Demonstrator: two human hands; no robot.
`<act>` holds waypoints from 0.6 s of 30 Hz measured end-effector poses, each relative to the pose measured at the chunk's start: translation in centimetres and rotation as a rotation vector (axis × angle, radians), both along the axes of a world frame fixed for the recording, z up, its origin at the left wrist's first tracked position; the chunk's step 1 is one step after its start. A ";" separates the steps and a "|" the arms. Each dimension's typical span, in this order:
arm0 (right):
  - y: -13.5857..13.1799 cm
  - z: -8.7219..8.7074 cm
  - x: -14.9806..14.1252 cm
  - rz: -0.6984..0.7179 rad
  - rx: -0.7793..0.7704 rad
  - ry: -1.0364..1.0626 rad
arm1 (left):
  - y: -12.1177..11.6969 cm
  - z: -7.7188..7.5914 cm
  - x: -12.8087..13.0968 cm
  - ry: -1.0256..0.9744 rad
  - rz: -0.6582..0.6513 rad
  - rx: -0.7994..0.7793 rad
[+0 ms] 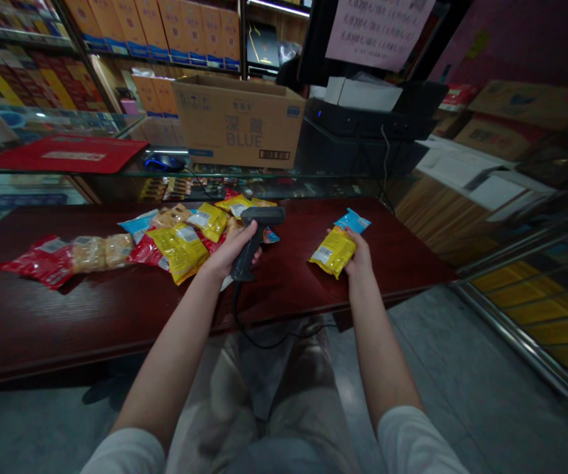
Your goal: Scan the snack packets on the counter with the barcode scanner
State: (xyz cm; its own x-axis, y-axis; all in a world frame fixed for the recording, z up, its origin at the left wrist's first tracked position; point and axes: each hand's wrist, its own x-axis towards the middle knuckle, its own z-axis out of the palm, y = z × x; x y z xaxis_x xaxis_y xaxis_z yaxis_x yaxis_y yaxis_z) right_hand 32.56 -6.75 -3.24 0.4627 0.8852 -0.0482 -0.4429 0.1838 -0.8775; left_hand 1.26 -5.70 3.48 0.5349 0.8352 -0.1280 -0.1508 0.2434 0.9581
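My left hand (232, 253) is closed round the grip of a black barcode scanner (251, 240), whose cable loops down past the table's front edge. My right hand (359, 255) grips a yellow snack packet (333, 252) with its pale label facing up. A blue packet (353, 220) shows just beyond it; whether my fingers hold that one too, I cannot tell. Left of the scanner lies a pile of packets: a large yellow packet (180, 249), a smaller yellow packet (208, 220), and a red packet (148, 250). Clear-wrapped biscuits (101, 252) lie beside another red packet (47, 260).
The dark red wooden table (284, 283) meets a glass counter behind. On that counter stand a cardboard box (239, 125), a computer mouse (164, 162), a red mat (66, 155) and a black machine (362, 128). A metal rack (520, 336) stands at the right.
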 end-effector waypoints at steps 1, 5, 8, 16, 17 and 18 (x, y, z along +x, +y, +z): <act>0.2 0.2 -0.1 -0.012 0.028 0.036 | -0.1 0.1 0.0 0.002 -0.017 0.006; 1.1 1.4 -0.9 0.013 0.137 0.099 | -0.2 0.1 0.3 -0.004 -0.090 0.032; 1.4 1.9 -1.8 0.043 0.188 0.089 | -0.3 -0.4 0.6 -0.038 -0.108 0.035; 0.6 2.1 -2.8 0.038 0.176 0.046 | -0.8 -1.5 1.5 -0.006 -0.219 0.063; 0.6 2.1 -2.9 0.039 0.172 0.040 | -0.9 -1.6 1.7 -0.008 -0.216 0.059; 0.6 2.1 -3.0 0.040 0.169 0.032 | -0.9 -1.7 1.9 -0.013 -0.211 0.051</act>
State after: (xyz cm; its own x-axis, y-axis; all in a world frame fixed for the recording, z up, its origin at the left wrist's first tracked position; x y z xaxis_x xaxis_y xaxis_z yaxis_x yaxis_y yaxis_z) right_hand 29.60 -6.16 -1.13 0.4278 0.8995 0.0889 -0.4799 0.3094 -0.8209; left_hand 3.13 -6.65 1.80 0.6997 0.7099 -0.0804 -0.1144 0.2224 0.9682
